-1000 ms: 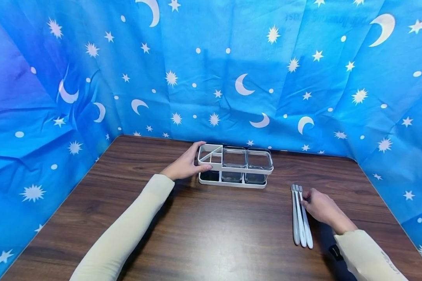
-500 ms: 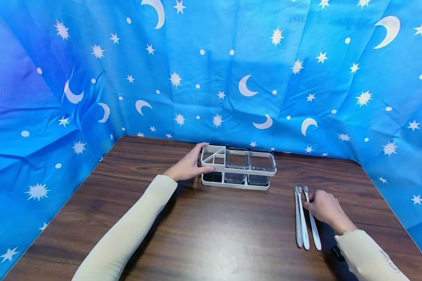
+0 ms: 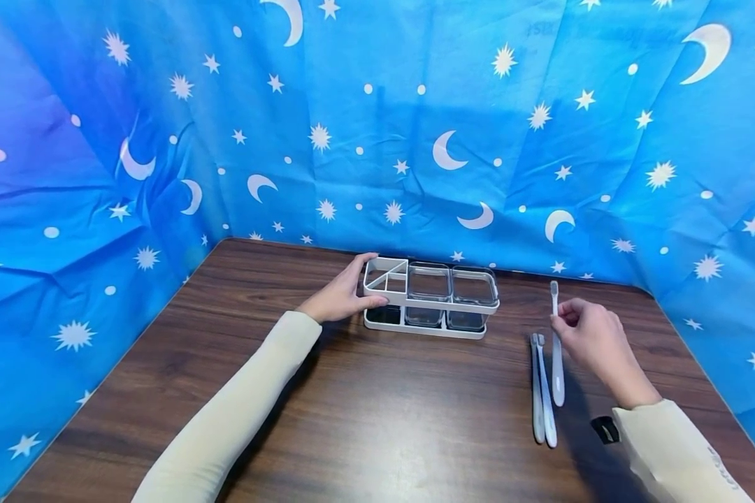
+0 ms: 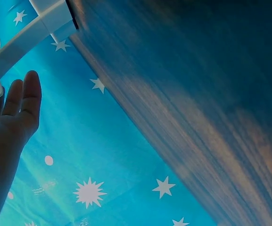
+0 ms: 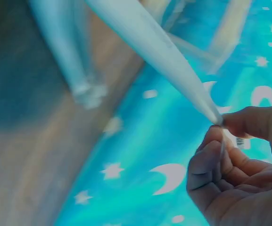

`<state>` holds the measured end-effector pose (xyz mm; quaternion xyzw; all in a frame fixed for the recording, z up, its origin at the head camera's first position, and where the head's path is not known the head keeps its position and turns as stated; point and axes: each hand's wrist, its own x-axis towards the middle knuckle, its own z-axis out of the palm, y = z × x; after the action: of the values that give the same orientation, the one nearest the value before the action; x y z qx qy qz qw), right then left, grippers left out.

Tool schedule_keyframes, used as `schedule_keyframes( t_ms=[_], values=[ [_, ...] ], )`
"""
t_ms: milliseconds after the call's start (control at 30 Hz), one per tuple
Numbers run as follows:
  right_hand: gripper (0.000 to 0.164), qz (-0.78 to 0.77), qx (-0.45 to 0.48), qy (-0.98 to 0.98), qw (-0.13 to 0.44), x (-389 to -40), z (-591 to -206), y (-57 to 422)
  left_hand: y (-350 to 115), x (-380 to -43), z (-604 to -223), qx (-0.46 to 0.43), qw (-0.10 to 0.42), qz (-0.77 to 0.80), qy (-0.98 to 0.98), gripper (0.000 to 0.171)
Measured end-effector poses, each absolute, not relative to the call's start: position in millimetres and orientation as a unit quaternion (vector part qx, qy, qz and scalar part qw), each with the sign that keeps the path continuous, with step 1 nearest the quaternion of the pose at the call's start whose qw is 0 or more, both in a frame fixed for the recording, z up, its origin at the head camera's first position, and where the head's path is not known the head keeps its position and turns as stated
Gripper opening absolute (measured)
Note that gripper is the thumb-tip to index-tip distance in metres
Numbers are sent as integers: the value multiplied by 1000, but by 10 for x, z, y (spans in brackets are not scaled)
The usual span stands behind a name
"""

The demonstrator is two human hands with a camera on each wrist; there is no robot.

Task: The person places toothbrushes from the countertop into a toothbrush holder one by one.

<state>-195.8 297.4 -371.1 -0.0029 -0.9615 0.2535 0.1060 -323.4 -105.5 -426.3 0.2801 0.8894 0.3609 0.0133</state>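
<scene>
My right hand (image 3: 594, 339) pinches a white toothbrush (image 3: 558, 377) between thumb and fingertips just below its head, and the brush is raised with its head pointing away from me. In the right wrist view its pale handle (image 5: 154, 49) slants up from the fingertips. Two more toothbrushes (image 3: 547, 405) lie side by side on the table, left of that hand. My left hand (image 3: 338, 293) grips the left end of a white two-tier toothbrush holder (image 3: 448, 306), thumb in front and fingers behind. Two clear cups (image 3: 429, 281) sit in the holder, right of its divided section.
The dark wooden table (image 3: 377, 412) meets a blue curtain (image 3: 352, 175) with moons and stars at its back and sides. The holder stands near the table's back edge. A small black item (image 3: 605, 429) shows under the right cuff.
My right hand has drawn one toothbrush away from the other two, then lifted it and carried it farther back. The left hand keeps its grip on the holder.
</scene>
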Motion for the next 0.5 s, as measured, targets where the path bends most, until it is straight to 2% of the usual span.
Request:
schedule_keyframes(
  t_ms=[133, 500],
  values=[
    [14, 277, 35, -945, 169, -1953, -3501, 2749, -1048, -3242, -4278, 281, 12, 362, 889, 93],
    [12, 398, 152, -856, 294, -2007, -3160, 2071, -1052, -3215, -4275, 274, 19, 375, 886, 92]
  ],
)
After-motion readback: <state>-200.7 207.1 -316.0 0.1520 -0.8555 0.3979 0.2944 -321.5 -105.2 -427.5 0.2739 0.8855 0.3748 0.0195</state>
